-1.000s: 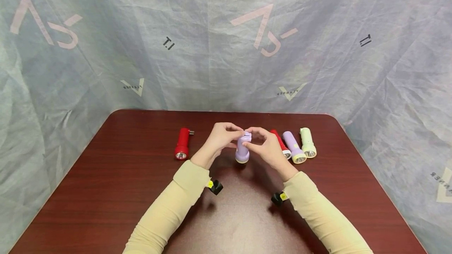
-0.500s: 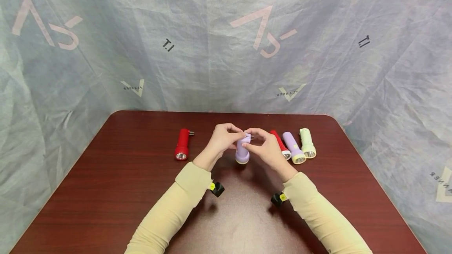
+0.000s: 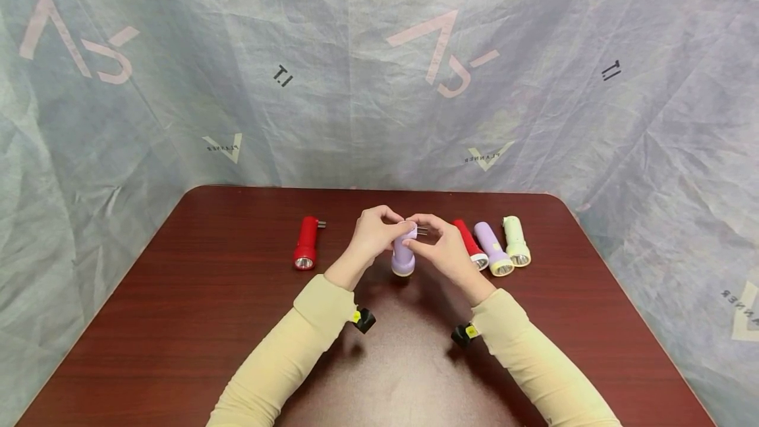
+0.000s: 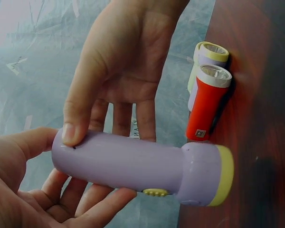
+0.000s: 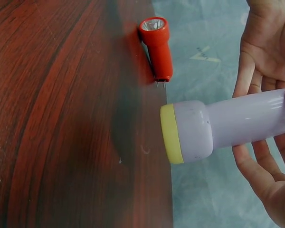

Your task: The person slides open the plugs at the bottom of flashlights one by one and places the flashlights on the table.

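In the head view a lilac flashlight [image 3: 403,261] with a yellow rim hangs lens-down above the table, held by both hands. My left hand [image 3: 375,236] pinches its tail end from the left, the thumb over the top. From the right, my right hand [image 3: 443,244] holds the same end between thumb and fingers. Two metal plug prongs [image 3: 422,232] stick out sideways near the tail, towards the right hand. A yellow ribbed switch [image 4: 156,192] shows on the flashlight's side in the left wrist view. In the right wrist view the tail end is partly cut off.
To the left lies a red flashlight [image 3: 306,242] with its prongs out. On the right lie a red flashlight with a white rim [image 3: 468,239], another lilac flashlight [image 3: 489,242] and a pale green flashlight [image 3: 515,239]. A grey cloth [image 3: 356,84] hangs behind the table [image 3: 237,321].
The prongs on the held flashlight have come into sight, standing out to the right. Both hands and the flashlight have shifted slightly left. The other flashlights lie as before.
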Tool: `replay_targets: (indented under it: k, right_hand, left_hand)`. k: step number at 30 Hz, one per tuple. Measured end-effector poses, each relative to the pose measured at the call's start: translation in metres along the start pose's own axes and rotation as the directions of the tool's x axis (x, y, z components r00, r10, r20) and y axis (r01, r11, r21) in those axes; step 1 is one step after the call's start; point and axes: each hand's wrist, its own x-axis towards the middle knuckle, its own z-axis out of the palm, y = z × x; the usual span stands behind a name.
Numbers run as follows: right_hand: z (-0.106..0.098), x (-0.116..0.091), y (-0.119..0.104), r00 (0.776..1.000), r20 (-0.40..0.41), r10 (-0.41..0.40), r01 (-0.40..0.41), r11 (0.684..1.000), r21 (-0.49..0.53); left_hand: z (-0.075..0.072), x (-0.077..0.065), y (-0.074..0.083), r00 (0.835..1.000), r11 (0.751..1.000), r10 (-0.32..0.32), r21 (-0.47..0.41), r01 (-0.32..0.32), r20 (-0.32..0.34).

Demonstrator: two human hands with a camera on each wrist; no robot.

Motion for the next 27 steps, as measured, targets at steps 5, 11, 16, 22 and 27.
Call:
replay_targets:
  k: [5,11,16,22,27]
  right_hand:
    - [-0.001,0.001,-0.002,1.0,-0.011,0.008,-0.008,0.999,-0.032]
    - [-0.003,0.002,-0.003,0.999,-0.036,0.019,-0.02,0.999,-0.025]
    - [-0.006,0.007,0.01,0.995,-0.06,0.077,-0.075,0.996,0.041]
    - [-0.009,0.014,0.02,0.993,-0.073,0.087,-0.077,0.989,0.13]
    - [-0.011,0.015,0.017,0.991,-0.078,0.107,-0.092,0.981,0.169]
  left_hand:
    - [-0.004,0.001,0.002,0.999,1.0,0.004,0.015,-0.004,0.037]
    - [-0.008,0.001,0.003,0.995,0.999,0.011,-0.038,-0.007,0.103]
    - [-0.009,0.001,0.001,0.989,0.993,0.037,-0.115,-0.02,0.146]
    - [-0.008,0.001,-0.004,0.984,0.976,0.106,-0.207,-0.074,0.146]
    - [-0.009,0.001,-0.01,0.973,0.959,0.19,-0.237,-0.155,0.13]
